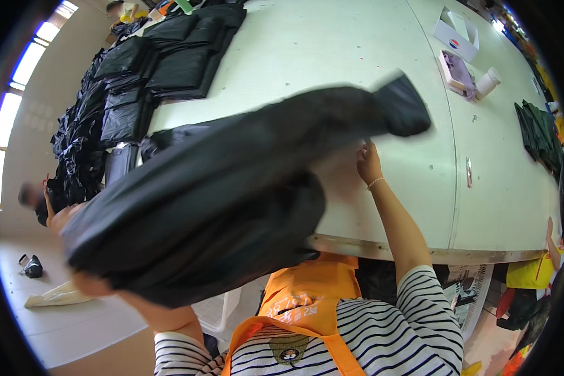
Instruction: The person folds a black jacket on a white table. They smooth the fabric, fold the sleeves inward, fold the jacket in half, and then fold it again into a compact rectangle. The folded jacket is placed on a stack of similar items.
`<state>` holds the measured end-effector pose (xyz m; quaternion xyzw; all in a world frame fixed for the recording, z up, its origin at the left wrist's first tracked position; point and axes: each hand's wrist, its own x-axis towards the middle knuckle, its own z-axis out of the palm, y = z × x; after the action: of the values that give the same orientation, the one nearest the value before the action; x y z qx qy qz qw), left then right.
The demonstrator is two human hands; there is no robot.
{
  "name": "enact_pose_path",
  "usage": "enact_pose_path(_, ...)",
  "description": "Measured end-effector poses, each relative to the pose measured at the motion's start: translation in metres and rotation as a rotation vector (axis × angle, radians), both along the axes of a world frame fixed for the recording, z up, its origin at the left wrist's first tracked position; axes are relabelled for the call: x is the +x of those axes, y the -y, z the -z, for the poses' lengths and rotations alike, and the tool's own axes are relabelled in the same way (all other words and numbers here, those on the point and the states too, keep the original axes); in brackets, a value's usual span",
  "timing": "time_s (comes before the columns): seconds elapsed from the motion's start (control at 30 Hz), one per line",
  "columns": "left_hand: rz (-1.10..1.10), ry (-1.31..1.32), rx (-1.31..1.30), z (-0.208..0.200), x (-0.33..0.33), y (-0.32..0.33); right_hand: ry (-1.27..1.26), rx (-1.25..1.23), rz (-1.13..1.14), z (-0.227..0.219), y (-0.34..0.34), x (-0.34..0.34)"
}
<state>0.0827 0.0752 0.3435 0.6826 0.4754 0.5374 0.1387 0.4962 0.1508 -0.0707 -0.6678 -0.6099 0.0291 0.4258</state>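
Observation:
A black garment [200, 188], smeared by motion, hangs in the air over the table's near left part, with one long sleeve-like part reaching right to a wide end [404, 106]. At its lower left edge my left hand [91, 285] grips the cloth; the garment covers most of the fingers. My right hand [370, 164], a beaded bracelet at the wrist, is just below the sleeve-like part. Its fingers are curled together, and the fingertips meet the dark cloth's edge in view, so what they hold cannot be made out.
Stacks of folded black garments [178, 66] line the table's left side. A thread snipper [469, 172], a tray with purple cloth [457, 74], a white cylinder [487, 83], a white box [455, 34] and dark green cloth [537, 135] lie right. Other people [31, 197] are at the edges.

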Motion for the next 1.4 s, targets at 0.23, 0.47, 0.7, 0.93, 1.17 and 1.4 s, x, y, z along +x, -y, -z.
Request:
enact_pose_path(0.23, 0.552, 0.4, 0.116, -0.056, -0.167, 0.069, -0.768, -0.194, -0.523, -0.086, 0.064, -0.1)
enact_pose_path(0.47, 0.606, -0.072, -0.034, -0.046, -0.181, -0.004, -0.738, -0.466, -0.5, -0.033, 0.227, -0.255)
enact_pose_path(0.7, 1.375, -0.456, 0.004, -0.038, -0.093, -0.084, -0.59, -0.271, -0.466, -0.125, 0.132, -0.304)
enact_pose_path(0.93, 1.329, -0.287, 0.481, 0.02, -0.08, 0.026, -0.32, -0.282, -0.509, -0.226, 0.144, -0.239)
enact_pose_path(1.17, 0.754, -0.025, -0.09, 0.114, -0.134, 0.077, 0.0, -0.439, -0.183, -0.359, 0.265, -0.11)
enact_pose_path(1.4, -0.012, 0.539, -0.7, 0.2, -0.199, 0.154, -0.028, -0.12, -0.316, -0.381, 0.062, -0.086)
